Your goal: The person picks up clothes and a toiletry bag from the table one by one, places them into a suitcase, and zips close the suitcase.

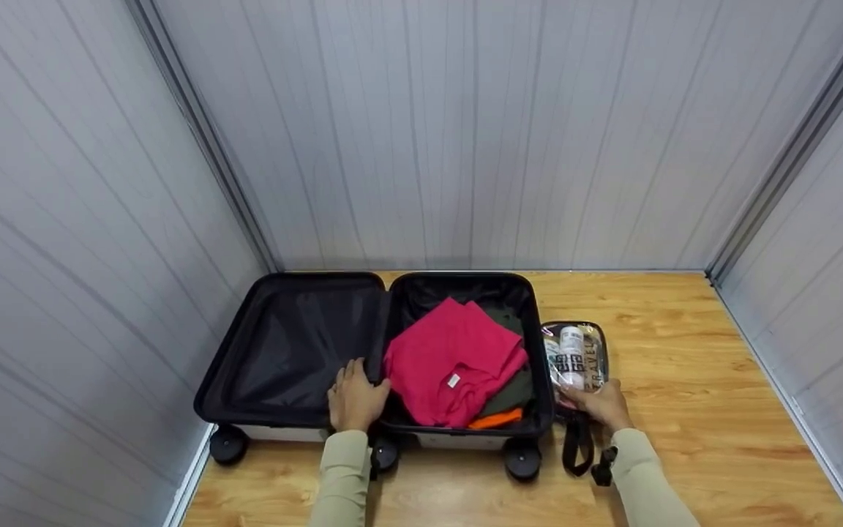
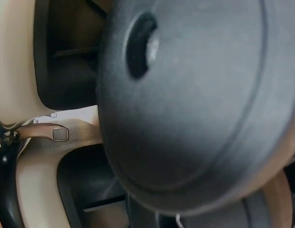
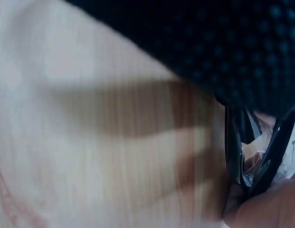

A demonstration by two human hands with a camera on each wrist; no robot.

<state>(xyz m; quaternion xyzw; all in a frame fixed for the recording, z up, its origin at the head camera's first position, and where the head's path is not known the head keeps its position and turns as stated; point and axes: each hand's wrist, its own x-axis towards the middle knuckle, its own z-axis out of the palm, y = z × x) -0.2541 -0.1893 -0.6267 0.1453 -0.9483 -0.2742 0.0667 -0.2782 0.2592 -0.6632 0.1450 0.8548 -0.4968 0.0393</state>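
A suitcase [image 1: 407,439] lies opened flat on the floor, its dark-lined left half [image 1: 282,351] holding nothing visible. My left hand [image 1: 357,399] rests at the inner edge of that half, close to the middle hinge. A folded pink garment [image 1: 451,351] lies in the right half, over dark green [image 1: 511,395] and orange cloth [image 1: 496,419]. Just right of the suitcase, my right hand [image 1: 603,402] grips the lower right corner of a clear travel pouch [image 1: 597,351] with black trim and a white bottle inside. In the right wrist view, fingers [image 3: 269,206] meet the pouch's black edge [image 3: 273,156].
Black wheels [image 1: 522,460] stick out along the suitcase's near side; one wheel [image 2: 195,104] fills much of the left wrist view. A black strap [image 1: 577,446] trails from the pouch onto the wooden floor [image 1: 685,366]. Pale panel walls [image 1: 465,132] stand behind and at both sides.
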